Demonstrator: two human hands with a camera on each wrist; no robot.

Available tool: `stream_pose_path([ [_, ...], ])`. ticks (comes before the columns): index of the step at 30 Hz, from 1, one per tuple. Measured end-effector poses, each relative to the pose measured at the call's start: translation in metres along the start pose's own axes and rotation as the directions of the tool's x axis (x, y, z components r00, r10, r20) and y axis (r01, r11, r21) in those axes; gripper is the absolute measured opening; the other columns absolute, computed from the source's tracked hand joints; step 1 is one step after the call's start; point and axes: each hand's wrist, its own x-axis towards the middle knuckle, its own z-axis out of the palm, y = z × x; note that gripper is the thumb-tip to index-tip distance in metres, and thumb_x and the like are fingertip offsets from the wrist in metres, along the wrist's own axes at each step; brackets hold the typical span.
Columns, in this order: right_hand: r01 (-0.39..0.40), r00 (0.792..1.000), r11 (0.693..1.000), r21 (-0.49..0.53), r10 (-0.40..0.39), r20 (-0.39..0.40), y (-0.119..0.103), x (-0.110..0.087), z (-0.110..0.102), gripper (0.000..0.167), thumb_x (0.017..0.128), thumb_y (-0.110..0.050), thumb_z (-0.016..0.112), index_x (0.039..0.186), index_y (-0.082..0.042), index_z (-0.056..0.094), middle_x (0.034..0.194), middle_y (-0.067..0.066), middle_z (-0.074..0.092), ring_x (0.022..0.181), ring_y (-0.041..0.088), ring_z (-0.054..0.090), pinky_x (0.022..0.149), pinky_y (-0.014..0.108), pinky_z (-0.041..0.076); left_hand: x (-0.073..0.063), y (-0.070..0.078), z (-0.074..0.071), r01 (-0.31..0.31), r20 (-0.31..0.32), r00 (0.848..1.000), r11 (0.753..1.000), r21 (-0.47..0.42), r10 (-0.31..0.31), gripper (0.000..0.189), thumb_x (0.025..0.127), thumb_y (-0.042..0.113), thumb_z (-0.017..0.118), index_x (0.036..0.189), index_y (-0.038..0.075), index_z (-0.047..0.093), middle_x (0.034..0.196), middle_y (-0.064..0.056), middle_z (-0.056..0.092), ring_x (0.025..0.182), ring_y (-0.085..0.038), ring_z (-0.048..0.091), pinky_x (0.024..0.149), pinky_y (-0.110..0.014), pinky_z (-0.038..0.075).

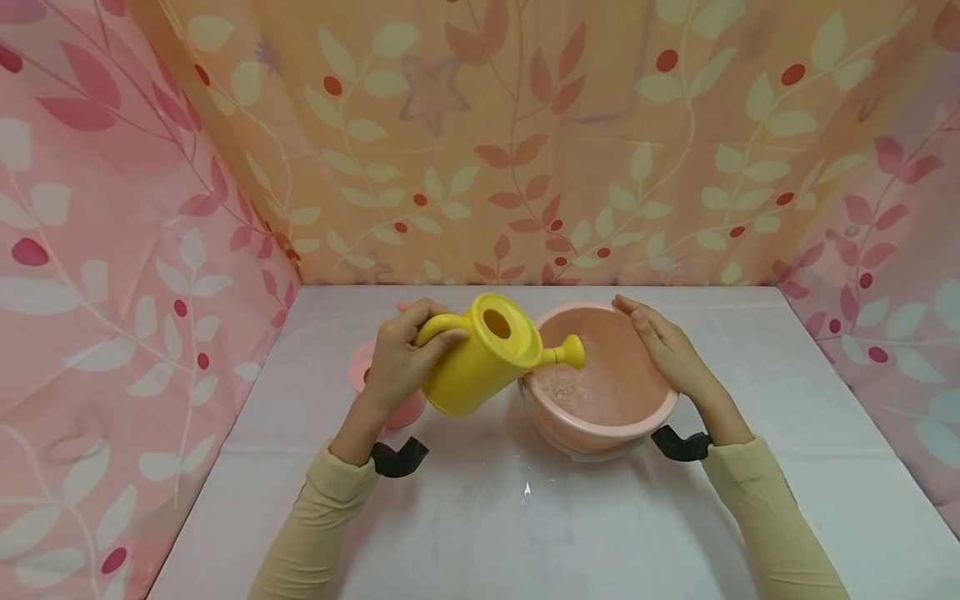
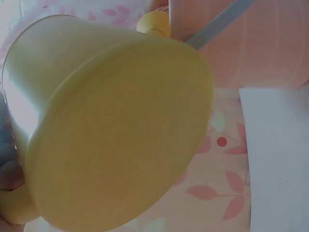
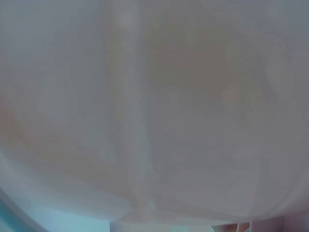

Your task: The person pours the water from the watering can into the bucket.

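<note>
In the head view, my left hand (image 1: 405,350) grips the handle of a yellow watering can (image 1: 480,358), which is tilted to the right. Its spout reaches over the left rim of a pink basin (image 1: 573,429), where bubbly water shows inside. On the basin's right rim rests my right hand (image 1: 671,350), its fingers extended. The can's broad base (image 2: 125,140) fills much of the left wrist view, with the fingers of the left hand (image 2: 10,169) at the edge. A blurred pale surface (image 3: 193,121) takes up nearly all of the right wrist view.
A pink object (image 1: 408,410) stands behind the left hand, partly hidden. Small wet spots (image 1: 527,490) glint on the white table (image 1: 480,533) in front of the basin. Floral cloth walls (image 1: 465,167) enclose the back and sides.
</note>
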Motion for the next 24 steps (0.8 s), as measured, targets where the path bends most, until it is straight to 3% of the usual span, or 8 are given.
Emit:
stream_pose_path([
  [24,-0.010,1.000,1.000,-0.003,0.010,0.004,-0.0017,-0.0009,0.0002,0.047,0.102,-0.036,0.029,0.141,-0.011,0.038,0.143,0.011,0.041,0.134,0.028,0.033,0.107,0.052,0.025,0.0027,0.0027,0.0043,-0.026,0.012,1.000,1.000,0.007,0.025,0.021,0.072,-0.003,0.074,0.086,0.002,0.060,0.076,-0.006,0.063,0.063,-0.011,0.053,0.061,-0.020,0.048],
])
